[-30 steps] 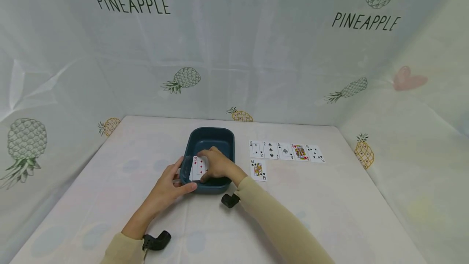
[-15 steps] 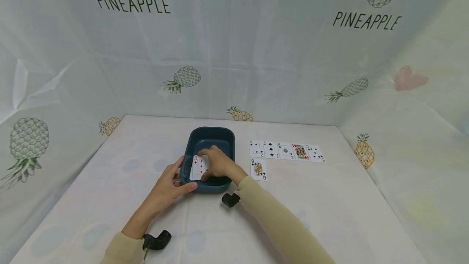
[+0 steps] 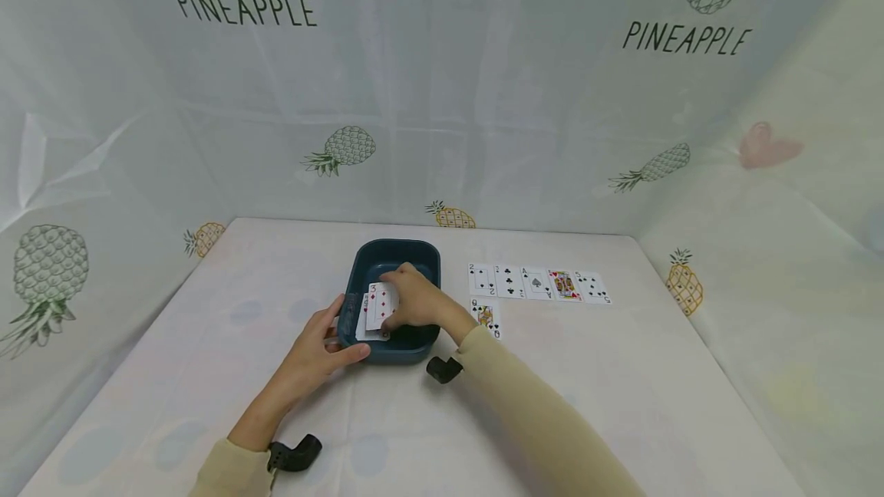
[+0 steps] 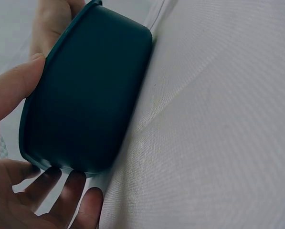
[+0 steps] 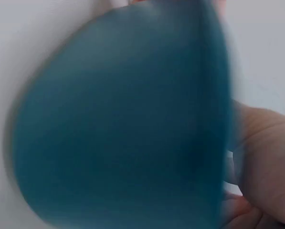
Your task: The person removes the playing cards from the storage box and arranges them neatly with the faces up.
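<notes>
A dark blue plastic tub [image 3: 397, 253] stands on the table with playing cards inside. My right hand [image 3: 419, 299] reaches into it and pinches a three of diamonds [image 3: 380, 306] between thumb and fingers. That card sits slightly above and off the other cards [image 3: 371, 334], which lie at the tub's left side. My left hand [image 3: 319, 342] grips the tub's near left corner, thumb at the near rim and fingers along the left side. In the left wrist view, the thumb and fingertips touch the tub wall [image 4: 87, 90]. The right wrist view is blurred, with the tub [image 5: 123, 119] hiding the card.
Right of the tub lies a face-up row of several cards, including an ace of spades [image 3: 536, 284] and a king [image 3: 565, 285]. A queen [image 3: 486, 317] lies below the row's left end, partly beside my right forearm. A pineapple-print cloth hangs around the table.
My right hand has moved slightly up and to the right, sliding the three of diamonds off the cards below. The left hand and the tub have stayed in place.
</notes>
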